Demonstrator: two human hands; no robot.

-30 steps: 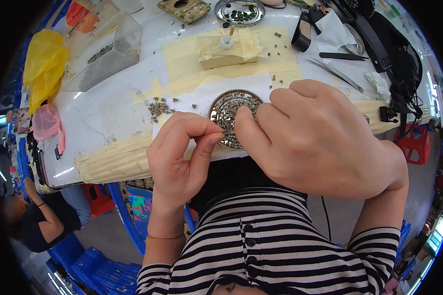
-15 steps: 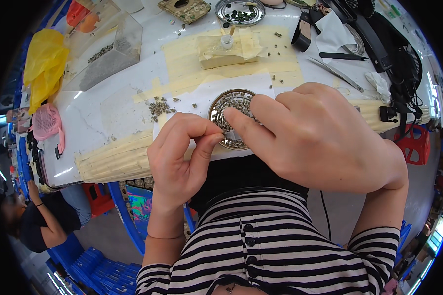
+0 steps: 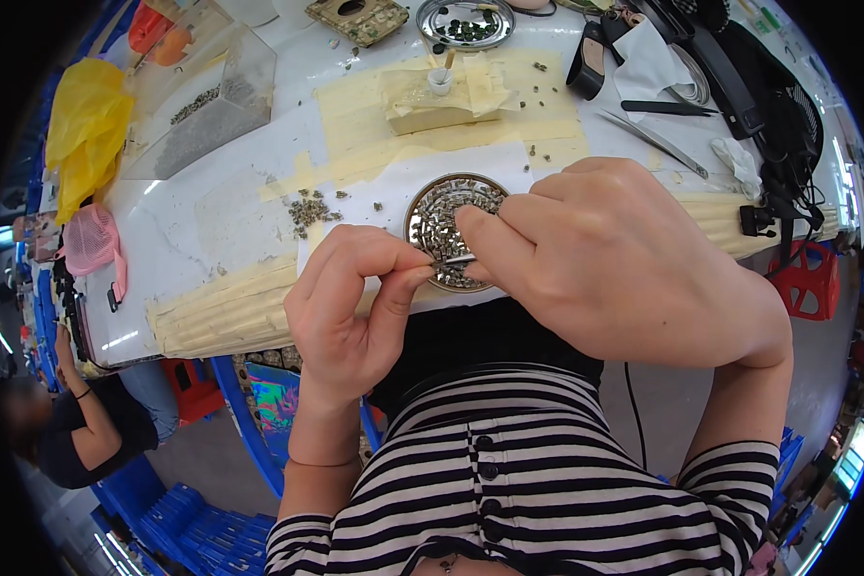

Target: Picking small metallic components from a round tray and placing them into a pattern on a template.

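Note:
A round dish [image 3: 415,200] full of small silvery metal pieces sits near the table's front edge, partly covered by my hands. Thumb and index finger of my left hand [image 3: 350,293] are pinched together at its near left rim, on a tiny dark piece [image 3: 436,265] too small to name. My right hand [image 3: 610,259] is closed over the dish's right side, holding a slim, pointed metal tool [image 3: 459,259]. Only the tool's front end shows, and its tip meets my left fingertips. A loose heap of similar pieces [image 3: 309,213] lies left of the dish.
Beyond the dish stands a taped block [image 3: 446,117] with a small white cup [image 3: 440,83]. Tweezers [image 3: 658,146] lie at the right, a clear bin [image 3: 202,120] and yellow bag [image 3: 88,125] at the left. A metal plate [image 3: 467,40] holds dark bits. Another person [image 3: 82,422] sits at far left.
The slim tool's tip has come into view against my left fingertips. My right index finger has drawn back slightly to the right. My left hand has barely moved.

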